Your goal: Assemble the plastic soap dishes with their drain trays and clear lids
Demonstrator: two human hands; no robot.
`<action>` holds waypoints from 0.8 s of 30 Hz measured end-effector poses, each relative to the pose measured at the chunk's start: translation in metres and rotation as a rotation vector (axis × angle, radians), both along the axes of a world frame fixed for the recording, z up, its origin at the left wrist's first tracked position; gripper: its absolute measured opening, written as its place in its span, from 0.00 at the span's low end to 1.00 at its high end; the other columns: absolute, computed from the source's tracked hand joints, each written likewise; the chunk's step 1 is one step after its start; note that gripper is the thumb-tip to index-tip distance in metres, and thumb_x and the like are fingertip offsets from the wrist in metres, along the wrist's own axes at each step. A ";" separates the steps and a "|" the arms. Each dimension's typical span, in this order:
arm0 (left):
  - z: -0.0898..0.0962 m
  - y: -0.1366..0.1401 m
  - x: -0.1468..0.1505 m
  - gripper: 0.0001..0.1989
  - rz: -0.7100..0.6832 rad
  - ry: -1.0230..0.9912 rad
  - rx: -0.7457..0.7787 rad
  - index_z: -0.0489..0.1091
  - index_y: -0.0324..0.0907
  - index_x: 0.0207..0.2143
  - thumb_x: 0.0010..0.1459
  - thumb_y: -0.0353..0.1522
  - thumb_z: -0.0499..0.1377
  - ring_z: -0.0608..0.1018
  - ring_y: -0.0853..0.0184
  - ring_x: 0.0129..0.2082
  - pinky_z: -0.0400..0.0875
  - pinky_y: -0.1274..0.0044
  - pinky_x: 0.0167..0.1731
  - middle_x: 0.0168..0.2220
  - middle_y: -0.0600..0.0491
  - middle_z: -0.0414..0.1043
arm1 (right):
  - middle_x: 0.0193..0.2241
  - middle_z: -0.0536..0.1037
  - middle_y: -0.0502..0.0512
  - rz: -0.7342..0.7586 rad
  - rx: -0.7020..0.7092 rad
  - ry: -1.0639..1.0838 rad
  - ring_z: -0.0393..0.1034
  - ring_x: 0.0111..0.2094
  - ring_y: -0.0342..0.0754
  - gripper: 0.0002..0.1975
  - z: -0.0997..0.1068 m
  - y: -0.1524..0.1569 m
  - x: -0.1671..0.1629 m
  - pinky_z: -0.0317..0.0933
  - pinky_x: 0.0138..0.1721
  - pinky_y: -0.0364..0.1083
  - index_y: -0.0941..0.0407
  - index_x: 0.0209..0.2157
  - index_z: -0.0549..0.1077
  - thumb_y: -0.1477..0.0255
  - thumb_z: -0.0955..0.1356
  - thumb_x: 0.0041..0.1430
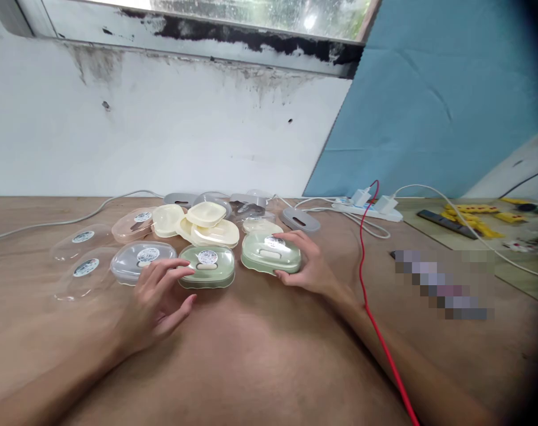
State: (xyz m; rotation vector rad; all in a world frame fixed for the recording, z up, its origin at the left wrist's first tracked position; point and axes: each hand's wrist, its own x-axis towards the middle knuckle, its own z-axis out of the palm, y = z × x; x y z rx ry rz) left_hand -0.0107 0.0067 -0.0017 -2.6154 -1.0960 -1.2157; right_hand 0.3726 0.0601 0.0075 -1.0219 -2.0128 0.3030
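My right hand (308,263) grips the right end of a green soap box with a clear lid (271,253), thumb at the near edge and fingers over the top. A second green box (208,267), with a round printed sticker on its clear lid, lies just left of it. Over that box's left end hover the parted fingers of my left hand (162,293); whether the fingertips touch it I cannot tell. Partly behind the left hand sits a grey box with a clear lid (133,263). Cream-coloured pieces (215,232) are piled behind the green boxes.
Loose clear lids (80,272) and a pinkish box (133,225) lie at the left. Grey pieces (299,219) rest along the wall. A white power strip (370,210) stands at the back right, its red cable (375,319) running toward me. Yellow parts (473,216) lie far right.
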 end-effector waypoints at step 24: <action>0.040 0.060 -0.111 0.26 0.864 0.164 -0.357 0.75 0.40 0.58 0.74 0.47 0.49 0.71 0.38 0.59 0.64 0.46 0.59 0.60 0.38 0.72 | 0.66 0.69 0.62 0.010 -0.310 -0.213 0.63 0.67 0.67 0.45 -0.014 -0.004 -0.011 0.59 0.68 0.64 0.47 0.70 0.58 0.67 0.75 0.53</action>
